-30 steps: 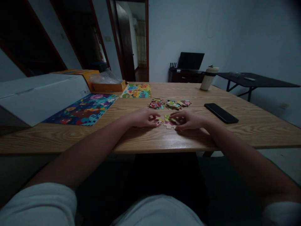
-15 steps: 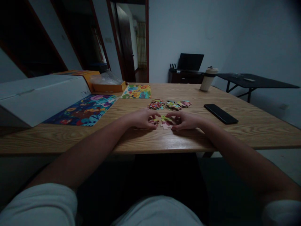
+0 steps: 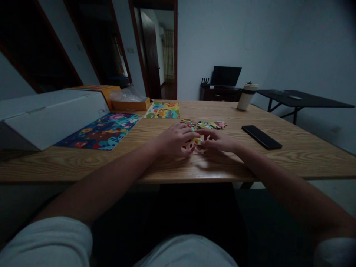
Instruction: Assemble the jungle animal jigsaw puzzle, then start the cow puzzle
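Observation:
Near the table's front edge, my left hand [image 3: 177, 138] and my right hand [image 3: 217, 141] meet over a few yellow and pink jigsaw puzzle pieces [image 3: 198, 140]. Thumb and fingers of my left hand are curled around a piece at the left. My right hand pinches the pieces from the right side. Fingers cover much of them, so I cannot tell whether they interlock. Just beyond my hands lies a heap of loose puzzle pieces [image 3: 207, 124], partly hidden by my left hand.
On the left, a dark blue picture sheet [image 3: 108, 129] lies beside a white box [image 3: 66, 115]. Farther back are a yellow picture sheet [image 3: 164, 110] and an orange box [image 3: 136, 104] holding clear plastic. A black phone [image 3: 261, 137] and a white cup [image 3: 246, 98] stand to the right.
My left hand has moved right with its piece and now touches or nearly touches my right hand. It hides more of the pieces and part of the heap. The camera view has shifted slightly.

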`<act>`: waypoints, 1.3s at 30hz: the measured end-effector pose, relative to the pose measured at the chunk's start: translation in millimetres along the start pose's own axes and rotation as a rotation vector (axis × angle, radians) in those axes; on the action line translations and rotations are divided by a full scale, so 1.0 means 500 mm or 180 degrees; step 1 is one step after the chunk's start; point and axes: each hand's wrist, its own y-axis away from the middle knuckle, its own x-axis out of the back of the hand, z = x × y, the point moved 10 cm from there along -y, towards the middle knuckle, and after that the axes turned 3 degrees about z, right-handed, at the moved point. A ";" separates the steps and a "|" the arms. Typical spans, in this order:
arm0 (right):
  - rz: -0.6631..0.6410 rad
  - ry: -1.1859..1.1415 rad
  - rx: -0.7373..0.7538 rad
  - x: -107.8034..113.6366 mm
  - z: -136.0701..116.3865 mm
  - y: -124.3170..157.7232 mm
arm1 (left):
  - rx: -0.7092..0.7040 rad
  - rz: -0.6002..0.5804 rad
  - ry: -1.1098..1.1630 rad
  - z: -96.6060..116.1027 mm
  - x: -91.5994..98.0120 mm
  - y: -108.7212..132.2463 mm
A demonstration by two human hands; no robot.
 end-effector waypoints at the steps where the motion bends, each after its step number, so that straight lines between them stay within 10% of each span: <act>1: 0.0024 -0.0309 0.0013 -0.004 -0.004 -0.003 | -0.0107 0.0042 0.0000 0.011 -0.002 -0.003; 9: 0.0485 -0.0431 -0.0345 0.032 0.042 0.013 | -0.0007 0.0320 0.0080 0.020 -0.027 -0.012; 17: -0.0002 0.1104 -0.0658 0.044 0.066 0.060 | 0.0193 -0.1032 0.0682 -0.007 -0.127 0.006; 39: -0.0288 0.1348 -0.0029 -0.012 0.016 0.049 | 0.0377 -0.1089 0.0782 -0.028 -0.125 0.017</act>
